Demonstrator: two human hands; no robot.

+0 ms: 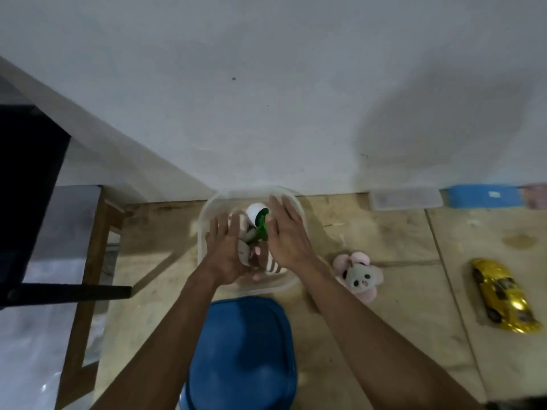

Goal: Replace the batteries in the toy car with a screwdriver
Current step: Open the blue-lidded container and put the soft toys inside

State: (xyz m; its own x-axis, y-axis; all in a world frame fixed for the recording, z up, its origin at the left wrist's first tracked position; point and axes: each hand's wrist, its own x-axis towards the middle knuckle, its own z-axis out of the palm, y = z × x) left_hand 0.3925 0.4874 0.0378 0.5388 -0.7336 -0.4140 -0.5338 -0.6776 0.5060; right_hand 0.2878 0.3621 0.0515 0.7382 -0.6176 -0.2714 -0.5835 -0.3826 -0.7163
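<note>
Both hands, left hand (225, 250) and right hand (288, 235) (fingers spread, holding nothing), reach into one tub (291, 279).

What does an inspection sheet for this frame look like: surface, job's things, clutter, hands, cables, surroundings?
Surface: worn wooden floor, stained and scuffed.
Job's things: gold toy car on the floor at right, away from both hands; screwdriver and batteries nothing seen.
Clutter: clear plastic tub holding toys, among them a white and green toy; blue lid lying near the tub; plush mouse right of the tub.
Hands: left hand and right hand both reach into the tub, fingers straight, holding nothing.
Cables: nothing seen.
Surroundings: white wall; wooden frame at left; clear box and blue box by the wall.
</note>
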